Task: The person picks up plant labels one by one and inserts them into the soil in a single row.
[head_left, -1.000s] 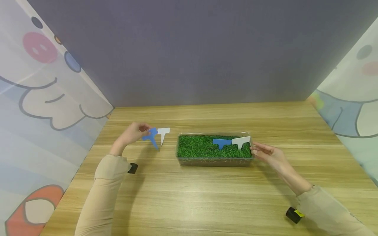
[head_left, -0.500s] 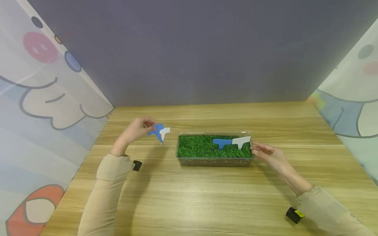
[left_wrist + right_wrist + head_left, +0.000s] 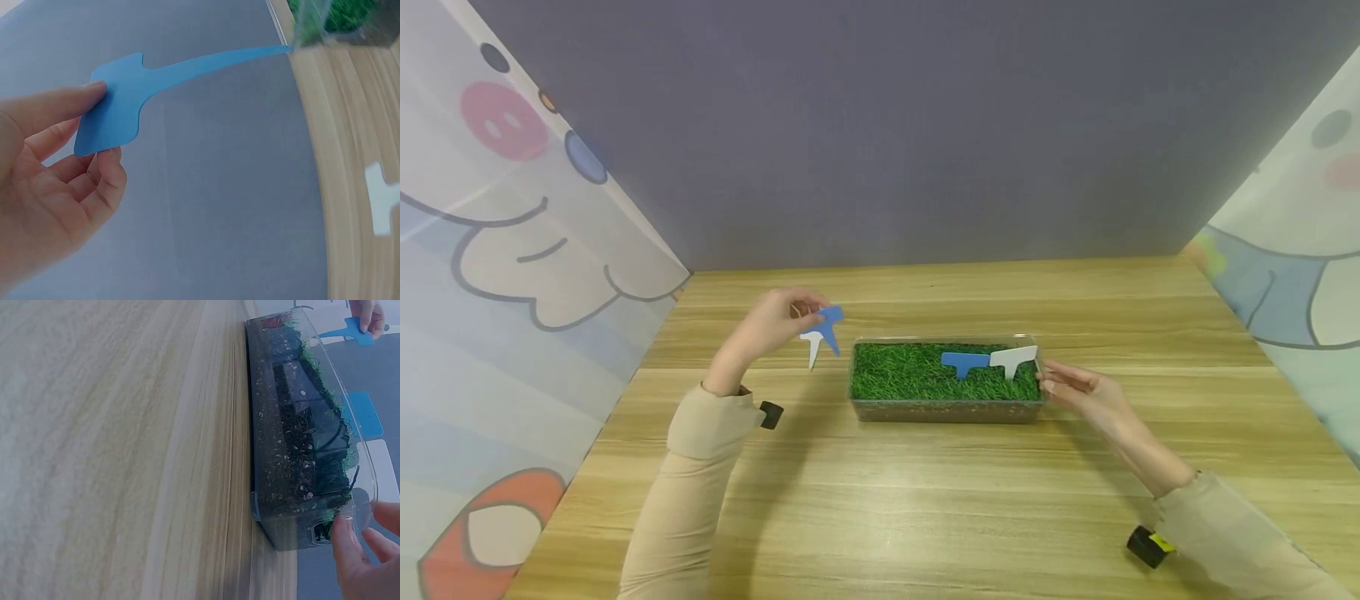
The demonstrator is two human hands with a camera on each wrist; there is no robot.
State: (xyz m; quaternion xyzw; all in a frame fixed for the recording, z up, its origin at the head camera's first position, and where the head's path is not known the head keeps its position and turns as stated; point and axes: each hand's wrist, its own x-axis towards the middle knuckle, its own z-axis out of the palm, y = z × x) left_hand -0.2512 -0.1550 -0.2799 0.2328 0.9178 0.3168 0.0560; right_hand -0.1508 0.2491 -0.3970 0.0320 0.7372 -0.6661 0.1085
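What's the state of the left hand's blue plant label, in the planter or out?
Out: the blue plant label is pinched by the left hand, its tip outside the clear planter.

the left arm [image 3: 685, 500] extends from 7 o'clock; left hand [image 3: 775, 321] at 9 pinches, thumb [image 3: 72, 103] opposing curled fingers [image 3: 111, 178]. the right arm [image 3: 1247, 533] extends from 4, right hand [image 3: 1093, 398] pointing to 10, fingers nearly straight.

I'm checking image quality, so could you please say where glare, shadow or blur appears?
Head view: soft glare and a shadow on the table; left wrist view: planter and white marker blurred, blue marker crisper; right wrist view: table hazy leftward.
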